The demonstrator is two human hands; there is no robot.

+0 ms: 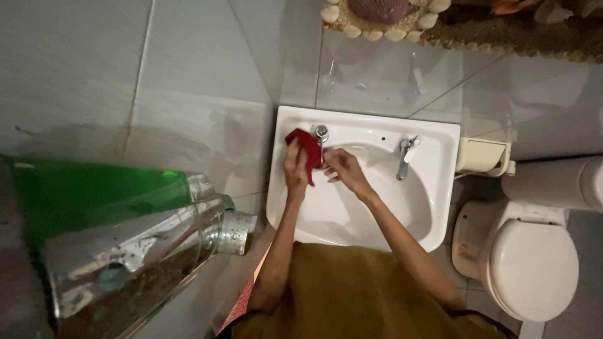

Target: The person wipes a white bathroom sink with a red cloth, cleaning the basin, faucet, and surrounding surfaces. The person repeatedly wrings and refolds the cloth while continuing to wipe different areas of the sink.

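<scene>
A white wash basin (440, 135) hangs on the tiled wall in the middle of the head view. My left hand (294, 168) holds a dark red cloth (306, 150) up against the left chrome tap (321, 133). My right hand (339, 166) grips the lower edge of the same cloth, just right of the tap. A second chrome tap (406, 154) stands untouched at the right of the basin. Both forearms reach over the basin bowl from a mustard-coloured garment (352, 295).
A white toilet (534, 267) with its lid down stands at the right, a paper holder (482, 157) on the wall above it. A shell-edged mirror frame (377, 28) hangs above the basin. A clear and green container (125, 232) fills the left foreground.
</scene>
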